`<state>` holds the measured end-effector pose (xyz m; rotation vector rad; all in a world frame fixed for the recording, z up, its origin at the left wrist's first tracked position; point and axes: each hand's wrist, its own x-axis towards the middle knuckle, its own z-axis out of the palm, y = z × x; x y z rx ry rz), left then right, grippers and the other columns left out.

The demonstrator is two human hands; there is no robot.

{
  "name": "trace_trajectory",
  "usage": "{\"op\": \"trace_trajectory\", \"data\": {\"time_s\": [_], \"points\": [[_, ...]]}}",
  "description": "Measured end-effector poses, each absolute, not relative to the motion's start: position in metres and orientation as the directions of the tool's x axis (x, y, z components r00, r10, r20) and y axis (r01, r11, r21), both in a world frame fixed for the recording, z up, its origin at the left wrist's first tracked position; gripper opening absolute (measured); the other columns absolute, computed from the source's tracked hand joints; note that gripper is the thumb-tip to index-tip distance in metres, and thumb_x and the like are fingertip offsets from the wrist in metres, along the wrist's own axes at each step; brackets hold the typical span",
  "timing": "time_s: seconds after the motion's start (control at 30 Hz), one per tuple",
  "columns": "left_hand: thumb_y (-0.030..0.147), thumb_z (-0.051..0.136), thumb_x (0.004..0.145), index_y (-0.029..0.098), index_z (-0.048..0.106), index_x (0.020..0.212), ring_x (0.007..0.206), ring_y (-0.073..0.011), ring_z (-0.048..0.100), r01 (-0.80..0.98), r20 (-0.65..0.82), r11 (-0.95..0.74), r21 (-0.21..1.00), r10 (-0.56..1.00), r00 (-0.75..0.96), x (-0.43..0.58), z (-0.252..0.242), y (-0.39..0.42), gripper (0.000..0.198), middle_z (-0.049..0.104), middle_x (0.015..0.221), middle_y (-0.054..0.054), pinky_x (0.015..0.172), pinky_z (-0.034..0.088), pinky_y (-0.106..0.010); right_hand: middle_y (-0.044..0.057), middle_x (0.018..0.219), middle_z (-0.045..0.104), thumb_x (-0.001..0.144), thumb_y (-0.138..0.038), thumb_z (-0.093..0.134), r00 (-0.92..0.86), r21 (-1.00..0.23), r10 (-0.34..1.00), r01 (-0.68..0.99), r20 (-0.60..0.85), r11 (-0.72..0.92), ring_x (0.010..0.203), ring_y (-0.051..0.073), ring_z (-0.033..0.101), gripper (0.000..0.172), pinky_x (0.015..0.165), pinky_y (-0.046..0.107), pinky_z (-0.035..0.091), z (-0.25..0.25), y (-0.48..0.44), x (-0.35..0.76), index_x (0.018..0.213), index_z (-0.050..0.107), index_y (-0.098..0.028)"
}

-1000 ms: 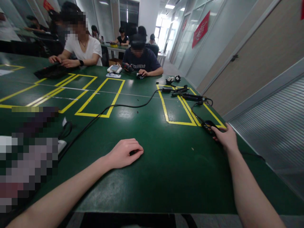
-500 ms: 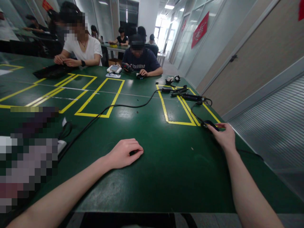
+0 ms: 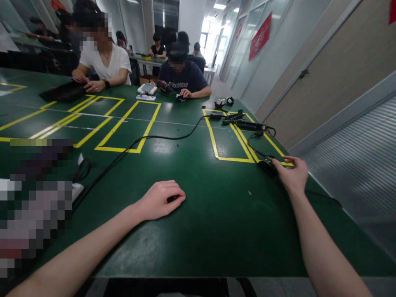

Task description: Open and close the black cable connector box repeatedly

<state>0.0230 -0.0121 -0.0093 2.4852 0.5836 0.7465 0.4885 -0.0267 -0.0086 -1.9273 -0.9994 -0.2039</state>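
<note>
My left hand (image 3: 161, 200) rests on the green table (image 3: 213, 231), fingers curled and thumb tip against the forefinger. Nothing shows in it; the gap inside is dark. At the right edge of the table, my right hand (image 3: 293, 175) has its thumb and fingers at a small black device (image 3: 267, 168), gripping its right side. A bit of green, like a circuit board, shows on its top. The fingers partly cover the device, so its exact kind cannot be told. A thin black cable (image 3: 252, 147) runs from it towards the black tools farther back.
A black handheld tool (image 3: 250, 126) lies inside yellow tape marks (image 3: 235, 160). A long black cord (image 3: 167, 137) crosses the table. Two small black-and-white parts (image 3: 220, 103) stand behind. Two people sit opposite, one by a black tray (image 3: 63, 91). A blurred patch covers the left side.
The black device has turned and tilted under my right hand, shifting slightly left, and its green part now shows. My left hand stays put; the view has shifted slightly.
</note>
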Motion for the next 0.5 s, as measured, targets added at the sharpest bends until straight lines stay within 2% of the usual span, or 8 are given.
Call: {"op": "trace_trajectory", "data": {"time_s": [0.17,0.33,0.43,0.5], "points": [[0.024,0.055,0.104,0.017,0.074,0.093,0.078,-0.0159,0.067,0.251,0.397,-0.798,0.548,0.512,0.762,0.023,-0.009,-0.013,0.022,0.074,0.086,-0.004,0.075,0.055,-0.028,0.005,0.092,0.055,0.069,-0.029,0.083,0.672,-0.682,0.54,0.695,0.507,-0.225,0.074,0.021,0.05,0.035,0.076,0.039,0.048,-0.009,-0.031,0.495,0.096,0.065,-0.017],[0.024,0.055,0.104,0.018,0.074,0.095,0.08,-0.0161,0.068,0.262,0.387,-0.794,0.548,0.519,0.762,0.023,-0.008,-0.013,0.022,0.075,0.087,-0.004,0.075,0.054,-0.027,0.007,0.092,0.061,0.076,-0.032,0.076,0.666,-0.659,0.534,0.712,0.521,-0.243,0.081,0.025,0.054,0.026,0.083,0.041,0.048,-0.013,-0.032,0.503,0.097,0.069,-0.019],[0.025,0.055,0.104,0.018,0.074,0.094,0.079,-0.0162,0.068,0.264,0.381,-0.795,0.546,0.517,0.766,0.023,-0.008,-0.013,0.023,0.074,0.087,-0.005,0.073,0.053,-0.027,0.007,0.092,0.066,0.077,-0.036,0.073,0.699,-0.68,0.577,0.665,0.421,-0.309,0.073,0.023,0.055,0.025,0.08,0.042,0.05,-0.02,-0.029,0.507,0.095,0.072,-0.02],[0.024,0.055,0.104,0.017,0.074,0.093,0.079,-0.0161,0.068,0.264,0.381,-0.795,0.546,0.517,0.767,0.023,-0.008,-0.013,0.023,0.074,0.086,-0.004,0.072,0.052,-0.027,0.007,0.089,0.069,0.075,-0.037,0.073,0.697,-0.662,0.634,0.653,0.336,-0.368,0.076,0.026,0.059,0.023,0.083,0.044,0.05,-0.025,-0.026,0.51,0.091,0.073,-0.021]]}}
